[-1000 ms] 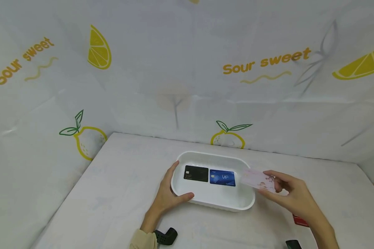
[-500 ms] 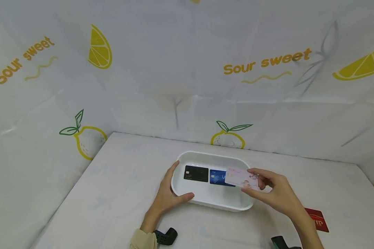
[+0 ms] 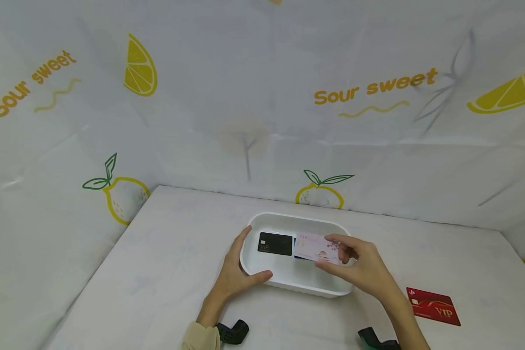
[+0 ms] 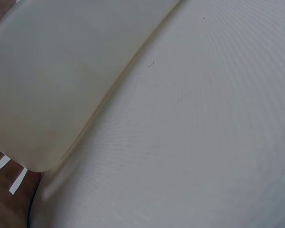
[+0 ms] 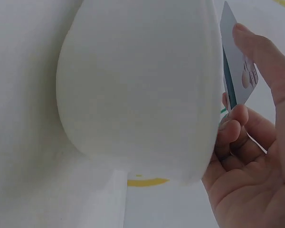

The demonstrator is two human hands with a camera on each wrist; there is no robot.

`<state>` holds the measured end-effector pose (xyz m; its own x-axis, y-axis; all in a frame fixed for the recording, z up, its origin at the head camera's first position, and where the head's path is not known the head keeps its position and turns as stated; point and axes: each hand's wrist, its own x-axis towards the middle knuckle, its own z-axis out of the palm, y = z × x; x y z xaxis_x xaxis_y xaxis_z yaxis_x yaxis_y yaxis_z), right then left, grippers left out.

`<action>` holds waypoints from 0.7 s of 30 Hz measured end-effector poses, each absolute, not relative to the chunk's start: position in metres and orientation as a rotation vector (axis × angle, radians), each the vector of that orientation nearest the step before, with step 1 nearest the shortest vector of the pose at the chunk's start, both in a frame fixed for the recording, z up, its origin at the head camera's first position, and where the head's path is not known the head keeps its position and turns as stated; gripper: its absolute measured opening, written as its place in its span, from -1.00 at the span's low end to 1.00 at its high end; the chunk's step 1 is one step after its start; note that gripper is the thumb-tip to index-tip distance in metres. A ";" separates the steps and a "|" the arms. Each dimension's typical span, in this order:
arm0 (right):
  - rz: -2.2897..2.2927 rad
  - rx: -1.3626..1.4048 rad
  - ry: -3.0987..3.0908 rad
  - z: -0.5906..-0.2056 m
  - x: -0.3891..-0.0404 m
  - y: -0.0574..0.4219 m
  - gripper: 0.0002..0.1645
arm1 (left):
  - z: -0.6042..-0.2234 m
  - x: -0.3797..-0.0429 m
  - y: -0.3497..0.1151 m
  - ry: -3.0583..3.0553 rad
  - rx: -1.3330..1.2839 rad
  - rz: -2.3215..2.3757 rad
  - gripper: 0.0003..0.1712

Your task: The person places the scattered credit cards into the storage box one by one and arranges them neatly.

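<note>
A white plastic tray (image 3: 319, 282) rests on the table, its side wall (image 4: 61, 71) filling the upper left of the left wrist view. My left hand (image 3: 237, 270) grips the tray's left end, thumb along the near rim. Between the thumb and fingers of my right hand (image 3: 360, 257) is a pale pink card (image 3: 312, 247), held over the tray's right half. Beneath it a blue card shows only as a thin edge. A black VIP card (image 3: 275, 244) lies to the left inside the tray. In the right wrist view the pink card (image 5: 235, 61) appears tilted beyond the rim.
To the right of the tray a red VIP card (image 3: 434, 306) lies on the white table (image 3: 157, 272). Black wrist devices (image 3: 233, 332) sit at both wrists. A wall sheet (image 3: 210, 97) printed with lemons stands behind the table.
My right hand has carried the pink card leftward, from the tray's right rim to above the blue card, now mostly covered. The red card has come fully into sight. My left hand stays put.
</note>
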<state>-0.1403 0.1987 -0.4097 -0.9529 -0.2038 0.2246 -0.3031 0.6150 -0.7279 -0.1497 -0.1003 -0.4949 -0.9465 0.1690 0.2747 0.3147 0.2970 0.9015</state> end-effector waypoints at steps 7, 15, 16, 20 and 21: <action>1.285 0.433 -2.759 -0.418 -0.147 0.179 -0.36 | -0.496 -0.150 -0.101 -2.413 -0.480 -1.719 0.33; 1.410 0.523 -2.726 -0.424 -0.154 0.158 -0.43 | -0.496 -0.151 -0.102 -2.411 -0.489 -1.715 0.32; 1.419 0.529 -2.722 -0.425 -0.154 0.156 -0.43 | -0.496 -0.151 -0.102 -2.411 -0.491 -1.717 0.33; 1.416 0.548 -2.723 -0.427 -0.155 0.146 -0.41 | -0.497 -0.151 -0.102 -2.413 -0.496 -1.721 0.33; 1.415 0.550 -2.727 -0.428 -0.155 0.144 -0.42 | -0.498 -0.151 -0.102 -2.415 -0.495 -1.721 0.33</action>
